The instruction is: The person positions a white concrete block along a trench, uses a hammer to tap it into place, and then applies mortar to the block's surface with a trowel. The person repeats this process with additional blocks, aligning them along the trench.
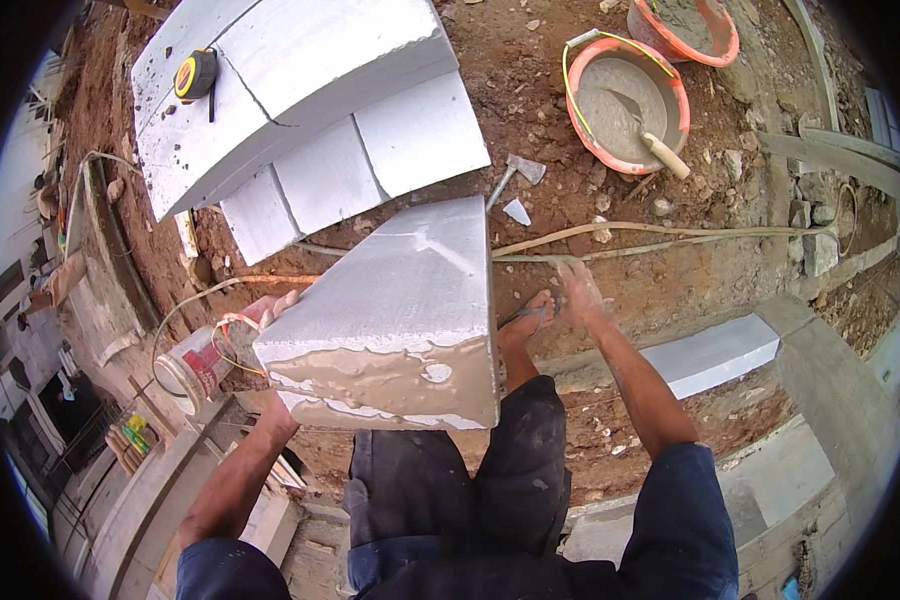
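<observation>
A large pale-grey lightweight concrete block [390, 270] is held up in front of my legs. Wet brown mortar [380, 385] coats its near end. My left hand [275, 318] grips the block's left side, its fingertips showing at the edge and the palm partly hidden. My right hand [578, 293] is off the block, to its right, with fingers loosely extended and nothing visible in them. Beyond the block stands a stack of white blocks [320, 70], with a yellow-and-black tape measure [196, 75] on top.
An orange bucket [682, 130] holds grey mortar and a wooden-handled trowel [663, 153]; another bucket [727, 40] stands behind it. A hatchet-like tool [518, 173] lies on the dirt. A hose [660, 232] crosses the ground. A white bucket [192, 368] is at left, a block [712, 353] at right.
</observation>
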A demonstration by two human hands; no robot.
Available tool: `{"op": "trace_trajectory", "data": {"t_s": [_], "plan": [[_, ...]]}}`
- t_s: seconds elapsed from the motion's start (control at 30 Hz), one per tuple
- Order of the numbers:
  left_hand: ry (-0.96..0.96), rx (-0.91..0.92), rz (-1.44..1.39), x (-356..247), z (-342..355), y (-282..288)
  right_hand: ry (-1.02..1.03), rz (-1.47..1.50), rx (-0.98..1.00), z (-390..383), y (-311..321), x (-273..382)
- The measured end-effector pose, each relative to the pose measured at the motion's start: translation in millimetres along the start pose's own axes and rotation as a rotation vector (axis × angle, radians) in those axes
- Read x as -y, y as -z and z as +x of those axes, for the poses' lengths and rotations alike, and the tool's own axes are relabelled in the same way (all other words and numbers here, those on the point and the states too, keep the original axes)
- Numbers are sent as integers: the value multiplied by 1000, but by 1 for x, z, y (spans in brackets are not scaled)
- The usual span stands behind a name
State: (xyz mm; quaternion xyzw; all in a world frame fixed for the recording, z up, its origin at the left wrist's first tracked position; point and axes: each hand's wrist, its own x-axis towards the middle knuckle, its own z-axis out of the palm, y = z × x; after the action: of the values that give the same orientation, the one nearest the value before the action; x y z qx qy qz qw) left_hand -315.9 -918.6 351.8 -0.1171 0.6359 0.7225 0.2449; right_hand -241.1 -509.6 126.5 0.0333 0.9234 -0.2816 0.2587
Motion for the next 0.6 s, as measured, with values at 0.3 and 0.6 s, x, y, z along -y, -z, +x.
{"op": "trace_trajectory", "data": {"t_s": [0.3,0.6], "plan": [[-442,-70,578,31,-4,-84,-693,559,-296,-105,-87,142],[-640,-342,577,89,-12,-210,-874,1024,-778,-44,-162,292]]}}
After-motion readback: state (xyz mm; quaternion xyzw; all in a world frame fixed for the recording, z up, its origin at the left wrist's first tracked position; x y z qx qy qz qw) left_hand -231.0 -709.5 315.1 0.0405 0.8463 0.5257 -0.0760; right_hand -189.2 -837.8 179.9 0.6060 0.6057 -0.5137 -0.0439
